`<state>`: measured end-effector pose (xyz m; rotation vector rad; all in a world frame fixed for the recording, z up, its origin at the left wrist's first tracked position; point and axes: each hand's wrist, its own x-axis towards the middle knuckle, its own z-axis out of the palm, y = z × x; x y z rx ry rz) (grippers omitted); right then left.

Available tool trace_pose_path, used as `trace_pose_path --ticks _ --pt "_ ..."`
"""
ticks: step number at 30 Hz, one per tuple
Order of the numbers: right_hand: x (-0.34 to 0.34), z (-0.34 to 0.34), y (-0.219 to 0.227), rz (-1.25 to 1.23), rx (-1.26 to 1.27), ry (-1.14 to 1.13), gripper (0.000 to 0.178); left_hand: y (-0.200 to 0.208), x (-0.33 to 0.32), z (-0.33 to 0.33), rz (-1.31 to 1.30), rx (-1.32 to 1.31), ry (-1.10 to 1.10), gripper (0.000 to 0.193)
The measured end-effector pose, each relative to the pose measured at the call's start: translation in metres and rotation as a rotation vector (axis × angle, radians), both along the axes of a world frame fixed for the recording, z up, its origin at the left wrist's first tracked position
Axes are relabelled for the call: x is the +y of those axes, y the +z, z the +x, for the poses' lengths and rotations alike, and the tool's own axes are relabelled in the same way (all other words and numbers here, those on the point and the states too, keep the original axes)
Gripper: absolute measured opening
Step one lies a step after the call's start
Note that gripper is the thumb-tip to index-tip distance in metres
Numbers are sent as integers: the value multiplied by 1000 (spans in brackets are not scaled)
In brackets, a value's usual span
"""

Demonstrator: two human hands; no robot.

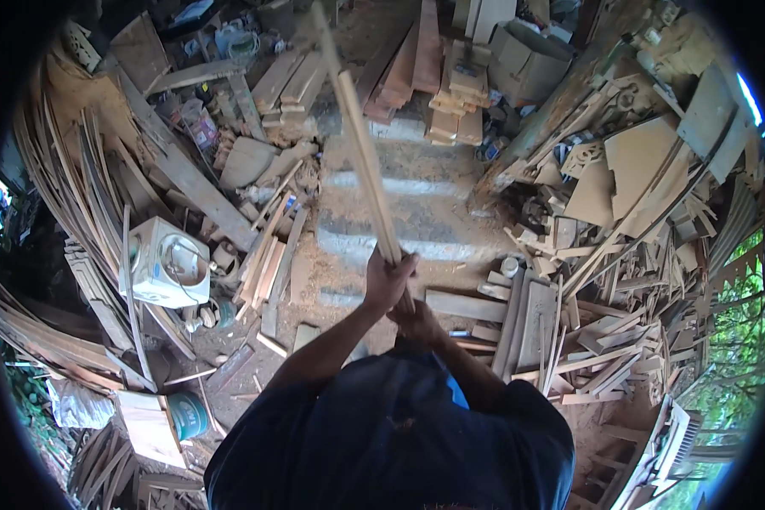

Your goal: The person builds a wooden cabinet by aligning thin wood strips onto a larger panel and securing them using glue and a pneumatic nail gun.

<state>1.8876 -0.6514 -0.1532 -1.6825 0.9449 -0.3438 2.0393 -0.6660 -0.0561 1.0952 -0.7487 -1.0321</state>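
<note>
A long, pale wooden pole [364,157] slants up and away from my body, its far end leaning slightly left. Beyond a step in its outline the far part looks narrower; I cannot tell if it is one piece or two laid together. My left hand [388,279] is wrapped round the pole in front of my chest. Closer to my body and a little to the right, my right hand [415,321] grips its lower part. The near end of the pole is hidden by my hands. Concrete steps [391,183] covered with sawdust lie under it.
Timber offcuts [603,340] are heaped on the right. Boards [404,76] and a cardboard box [527,59] stand at the far end. To the left are a white boxy appliance [157,285], a green bucket [187,415] and long bent strips [55,183].
</note>
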Motion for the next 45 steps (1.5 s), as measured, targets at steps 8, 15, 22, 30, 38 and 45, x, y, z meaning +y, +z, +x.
trace_pose_path --ticks 8,15,22,30,38,45 --pt "-111 68 40 169 -224 -408 25 -79 -77 124 212 -49 -449 51" --pt "-299 117 -50 62 -7 -469 27 -257 -79 291 695 -303 -107 42" --pt "-456 226 -63 12 143 -314 32 -45 -396 487 557 -841 37 29" --pt "-641 323 96 104 219 -28 41 20 -558 718 506 -1230 466 61" --pt "-824 391 228 -222 507 -53 39 -12 -644 781 923 -1072 405 92" --pt "-875 386 293 -98 836 -285 47 2 -646 803 1158 -1088 219 96"
